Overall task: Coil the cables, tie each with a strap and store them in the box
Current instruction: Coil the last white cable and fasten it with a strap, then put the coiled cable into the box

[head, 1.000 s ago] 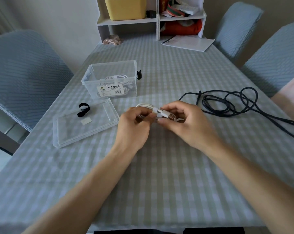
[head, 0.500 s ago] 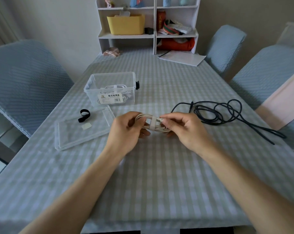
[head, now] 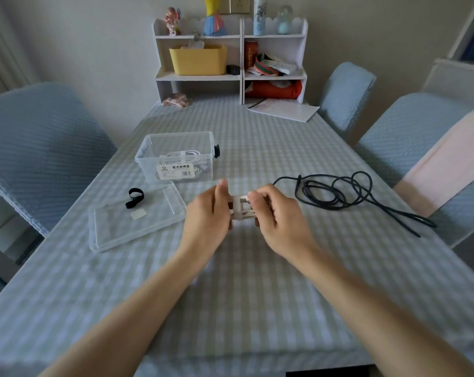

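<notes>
Head view: left hand (head: 207, 210) and right hand (head: 275, 213) both pinch a small white cable coil (head: 241, 210) just above the table (head: 230, 281), fingers curled at either end, a pale strap band across its middle; whether the strap is fully closed cannot be told through motion blur. Judged progress: one strapped white cable already lies in the clear box (head: 176, 156), this second coil is near ready for storing. Remaining: black cable (head: 347, 191) sprawls uncoiled to the right, and the black strap (head: 134, 197) waits by the lid (head: 137, 216).
</notes>
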Tool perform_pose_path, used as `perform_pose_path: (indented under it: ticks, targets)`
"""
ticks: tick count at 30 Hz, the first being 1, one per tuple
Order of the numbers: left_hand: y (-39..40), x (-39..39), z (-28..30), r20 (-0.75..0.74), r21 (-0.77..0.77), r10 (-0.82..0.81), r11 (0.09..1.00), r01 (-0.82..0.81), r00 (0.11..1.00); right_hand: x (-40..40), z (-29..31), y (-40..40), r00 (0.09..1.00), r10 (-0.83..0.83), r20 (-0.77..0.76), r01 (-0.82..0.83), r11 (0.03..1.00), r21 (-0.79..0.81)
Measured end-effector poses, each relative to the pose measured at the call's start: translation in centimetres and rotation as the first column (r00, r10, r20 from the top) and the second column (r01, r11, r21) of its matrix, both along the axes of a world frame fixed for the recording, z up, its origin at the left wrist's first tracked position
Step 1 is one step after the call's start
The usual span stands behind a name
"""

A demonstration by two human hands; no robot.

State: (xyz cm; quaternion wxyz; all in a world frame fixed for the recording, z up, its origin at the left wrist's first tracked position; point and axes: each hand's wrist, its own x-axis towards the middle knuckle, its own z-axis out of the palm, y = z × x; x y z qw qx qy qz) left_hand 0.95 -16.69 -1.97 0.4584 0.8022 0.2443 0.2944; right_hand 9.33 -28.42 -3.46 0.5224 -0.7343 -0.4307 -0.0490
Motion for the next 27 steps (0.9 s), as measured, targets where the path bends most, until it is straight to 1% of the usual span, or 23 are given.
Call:
perform_pose_path:
  ticks: [1,2,4,8,10,11,12,13,14,15,16,17,18,19,20,22,23,25,27]
  targets:
    - [0.3,0.2,-0.2,0.03,0.145,0.038,0.989,-0.042,0.999,-0.1,0.0,0.1,1.0,0.001,-0.016,-0.001,1.0,0.002]
    - [0.6,0.2,-0.5,0.067,0.269,0.064,0.96,-0.08,0.996,-0.3,0.3,0.2,0.997,0.011,-0.08,-0.011,1.0,0.006]
    - [0.7,0.3,-1.0,0.135,0.43,0.063,0.895,-0.116,0.989,-0.5,0.8,0.5,0.972,-0.003,-0.236,0.005,1.0,0.009]
    - [0.9,0.0,-1.2,0.252,0.581,-0.043,0.806,-0.116,0.967,-0.1,1.6,1.3,0.905,-0.048,-0.422,0.02,0.997,-0.072]
    - [1.7,0.0,-1.8,0.268,0.632,-0.11,0.77,-0.089,0.957,0.1,1.5,1.5,0.843,-0.08,-0.531,-0.009,0.987,-0.162]
    - [2.0,0.0,-2.0,0.257,0.636,-0.124,0.768,-0.071,0.958,0.1,1.4,1.5,0.825,-0.094,-0.557,-0.02,0.981,-0.195]
    - [1.9,0.0,-2.1,0.237,0.609,-0.112,0.791,-0.057,0.965,0.0,1.4,1.4,0.823,-0.097,-0.559,-0.024,0.978,-0.206]
    - [1.8,0.0,-2.3,0.205,0.543,-0.082,0.839,-0.044,0.975,-0.1,1.2,1.4,0.84,-0.093,-0.534,-0.016,0.98,-0.196]
    - [1.6,0.0,-2.2,0.153,0.433,-0.047,0.901,-0.024,0.987,-0.2,1.0,1.4,0.88,-0.087,-0.467,0.006,0.985,-0.173]
    - [1.3,0.1,-1.9,0.088,0.284,-0.02,0.959,-0.006,0.996,-0.1,0.8,1.2,0.931,-0.081,-0.357,0.03,0.989,-0.145]
    - [1.1,0.1,-1.5,0.017,0.119,-0.005,0.993,0.003,1.0,0.0,0.6,1.1,0.972,-0.07,-0.226,0.044,0.992,-0.118]
    - [1.0,0.1,-1.0,-0.041,-0.019,-0.007,1.0,0.006,0.999,0.2,0.4,1.0,0.994,-0.055,-0.095,0.045,0.994,-0.101]
    - [0.9,0.0,-0.7,-0.084,-0.109,-0.018,0.994,0.009,0.996,0.5,0.1,0.9,0.999,-0.038,0.005,0.039,0.994,-0.103]
    - [0.9,-0.1,-0.4,-0.11,-0.155,-0.028,0.988,0.011,0.994,0.6,0.0,0.9,0.998,-0.025,0.06,0.032,0.992,-0.119]
    - [0.9,-0.3,-0.3,-0.119,-0.175,-0.034,0.984,0.012,0.992,0.7,-0.1,0.9,0.997,-0.018,0.075,0.028,0.991,-0.132]
    - [0.8,-0.8,-0.2,-0.101,-0.21,-0.047,0.977,0.025,0.994,0.6,-0.1,0.9,0.999,-0.017,0.04,0.022,0.993,-0.117]
    - [0.8,-1.1,-0.1,-0.065,-0.251,-0.07,0.967,0.052,0.995,0.4,0.1,0.9,1.0,-0.016,-0.013,0.015,0.995,-0.097]
    - [1.3,-2.0,0.3,0.058,-0.344,-0.115,0.93,0.128,0.992,0.3,0.9,0.9,0.98,-0.006,-0.2,-0.009,0.997,-0.076]
    - [2.0,-2.6,0.7,0.146,-0.388,-0.128,0.905,0.175,0.981,0.5,1.9,0.8,0.918,0.01,-0.397,-0.045,0.996,-0.079]
